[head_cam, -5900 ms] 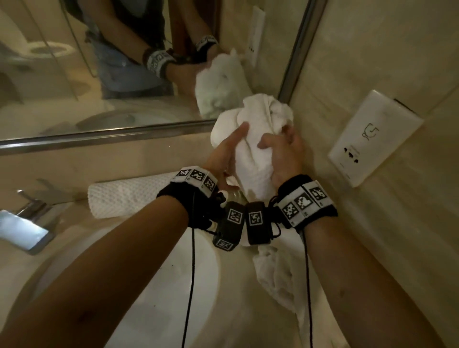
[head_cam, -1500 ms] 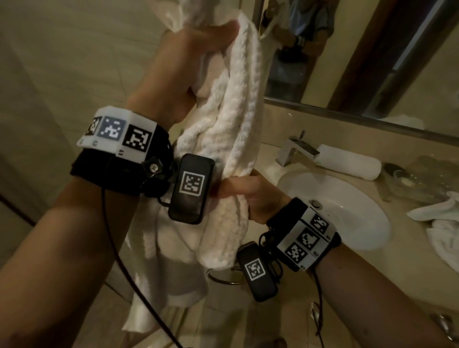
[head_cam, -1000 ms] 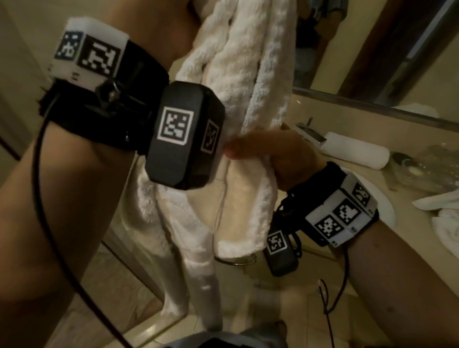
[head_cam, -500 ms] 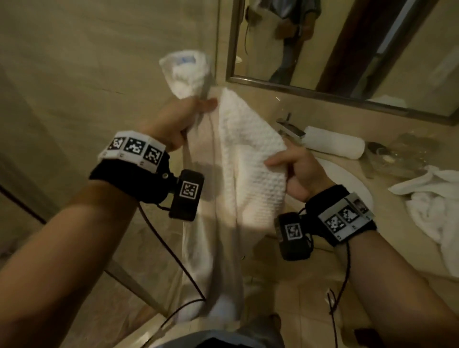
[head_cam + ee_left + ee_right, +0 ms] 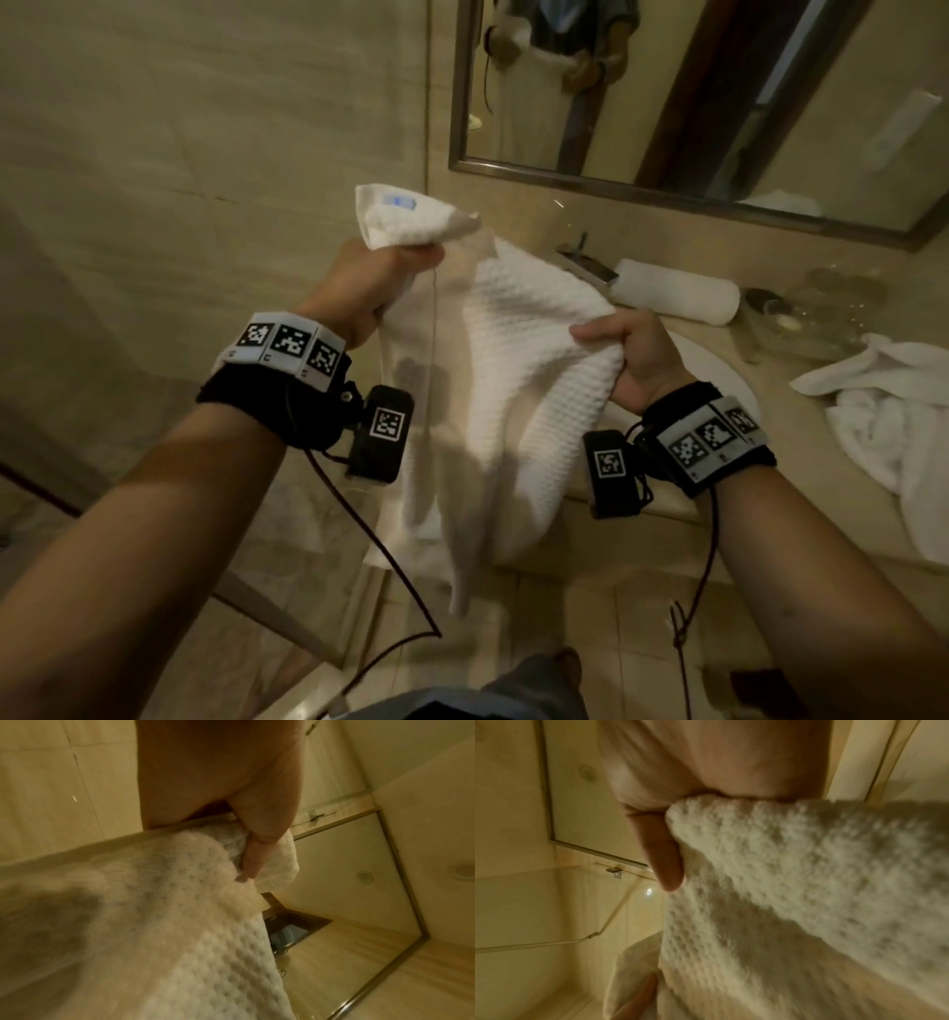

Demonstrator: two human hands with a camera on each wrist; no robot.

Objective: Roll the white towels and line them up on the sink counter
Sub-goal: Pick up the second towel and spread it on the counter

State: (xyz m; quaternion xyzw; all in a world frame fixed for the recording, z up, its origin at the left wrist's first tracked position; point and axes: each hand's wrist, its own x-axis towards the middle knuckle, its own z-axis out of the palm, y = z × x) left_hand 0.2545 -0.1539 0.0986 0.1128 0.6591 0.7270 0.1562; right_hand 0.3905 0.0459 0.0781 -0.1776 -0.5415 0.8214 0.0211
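A white waffle-weave towel hangs in the air between both hands, left of the sink. My left hand grips its upper left corner, which sticks up above the fist with a small blue label. My right hand grips the upper right edge, lower than the left. The left wrist view shows my thumb pressed into the towel; the right wrist view shows a finger curled against the towel. One rolled white towel lies on the counter behind the basin, beside the faucet.
A loose heap of white towels lies on the counter at the right. Clear glassware stands near the back wall under the mirror. A tiled wall stands at the left, tiled floor below.
I turned from the counter's right end towards its left side with the towel. Over the last second the bunched towel came down from near my face and spread wider between my hands.
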